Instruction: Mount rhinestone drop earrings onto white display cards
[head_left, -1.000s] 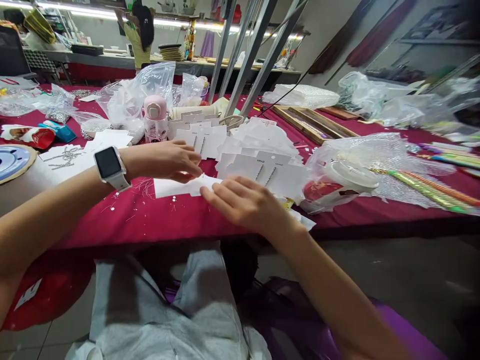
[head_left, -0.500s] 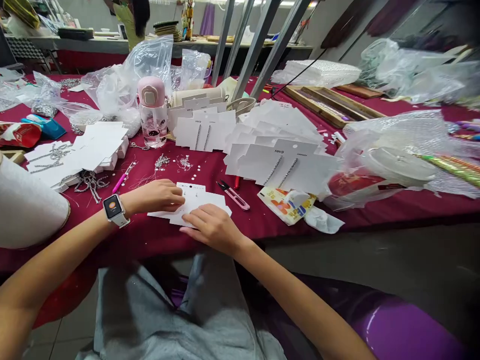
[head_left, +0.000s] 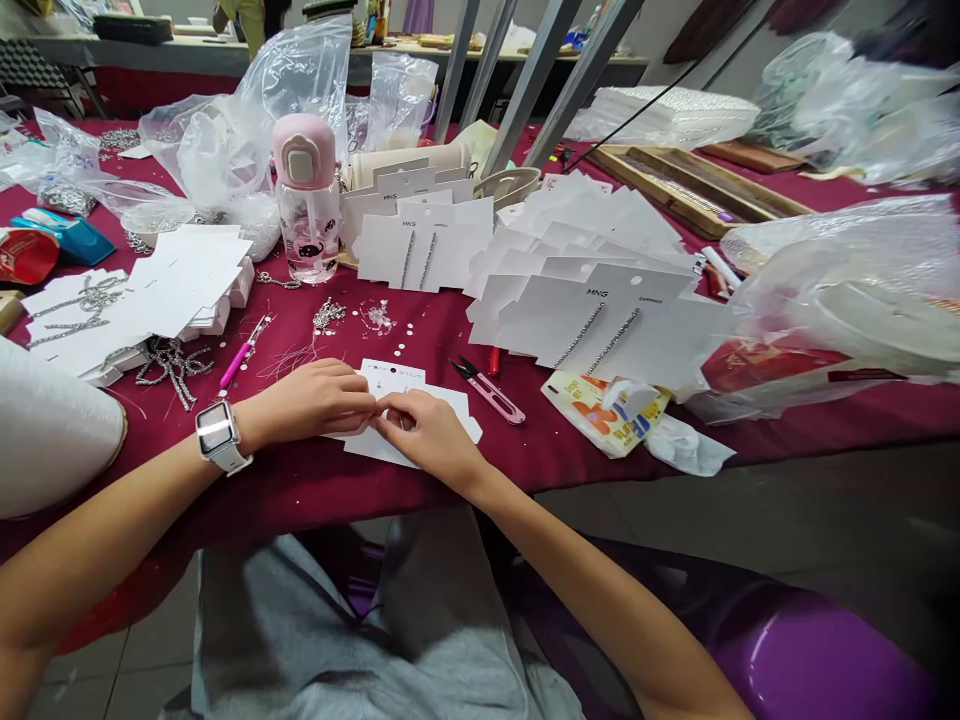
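Note:
A white earring card [head_left: 442,400] lies flat near the table's front edge, with another card partly under it. Over it, my left hand [head_left: 322,402] and my right hand [head_left: 424,430] meet, fingertips pinched together. Whatever is between the fingertips is too small to make out. Small studs show near the card's top holes. Beyond the hands lie a little pile of silver pieces [head_left: 328,315] and a heap of tiny clear pieces [head_left: 379,318]. Pink thread snips [head_left: 491,392] rest right of the card, and a magenta-handled tool [head_left: 237,365] lies to the left.
Finished cards with silver chain earrings [head_left: 600,320] stand overlapped at the right. A pink-lidded bottle [head_left: 305,200] stands behind the piles. Blank cards [head_left: 187,280] and chain strands [head_left: 172,370] sit at the left, beside a large white roll [head_left: 56,430]. A crumpled tissue [head_left: 686,445] lies at the front right.
My right hand has lifted from lying on the card, and its fingertips now meet those of my left hand in a pinch. The view has tilted slightly downward.

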